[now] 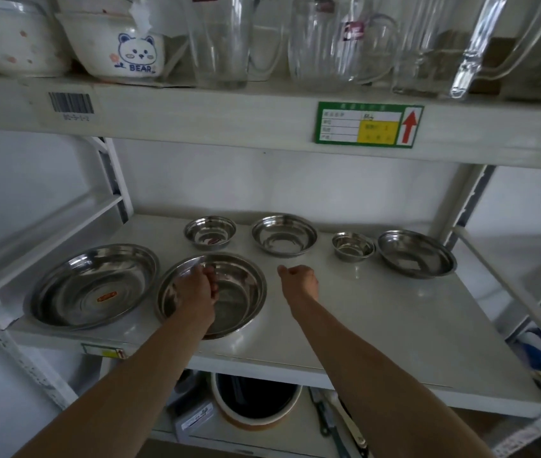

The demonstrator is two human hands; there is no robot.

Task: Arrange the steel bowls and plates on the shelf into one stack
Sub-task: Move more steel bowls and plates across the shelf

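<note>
Six steel dishes sit apart on the white middle shelf (378,325). A wide plate (94,285) is at the front left, with a deep plate (242,292) beside it. Along the back stand a small bowl (210,232), a medium bowl (284,234), a tiny bowl (352,246) and a wider bowl (416,253). My left hand (196,285) reaches into the deep plate with its fingers curled near the far rim; whether it grips the plate is unclear. To the right of that plate, my right hand (300,280) hovers over bare shelf, loosely curled and holding nothing.
The upper shelf edge (262,120) hangs close overhead, carrying ceramic bowls (123,51) and glass jugs (328,41). Metal uprights (113,180) flank the shelf. A lower shelf holds a round pot (255,401) and knives (338,421).
</note>
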